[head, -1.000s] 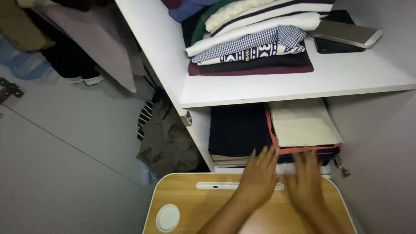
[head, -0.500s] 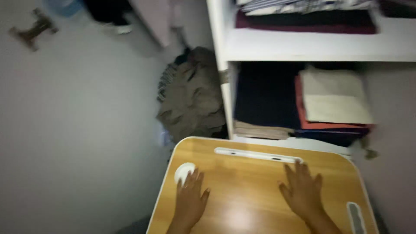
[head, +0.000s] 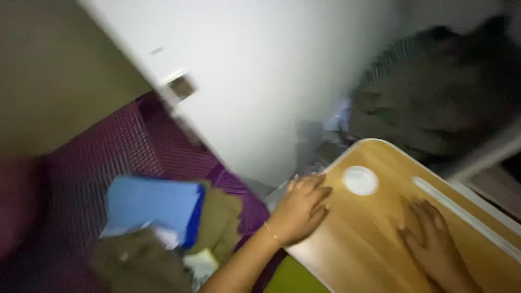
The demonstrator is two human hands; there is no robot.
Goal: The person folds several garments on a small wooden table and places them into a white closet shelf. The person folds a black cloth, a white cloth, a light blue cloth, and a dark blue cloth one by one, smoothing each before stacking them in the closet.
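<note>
clutter: folded blue cloth (head: 152, 206) on olive garments (head: 217, 225), lying on purple mat (head: 125, 152), well off to the outer side of your left hand; blurred, detail unclear.
left hand (head: 298, 209): yours, fingers spread and curled over the near-left edge of the lap table (head: 369, 239), thumb side on top. Reads as a grip on the rim to steady or shift the board, not a flat rest.
cup recess (head: 360, 180): white round inset just beyond your left fingertips, empty.
table look: light wood-grain top, white rim, rounded corners, long white slot (head: 461, 214) along the far edge; tilted in view.
right hand (head: 431, 244): open, palm flat on the tabletop, holding nothing; pressing down, likely bracing.
background: dark heap of clothes (head: 434, 108) beyond the table, against white wall (head: 260, 70).
</note>
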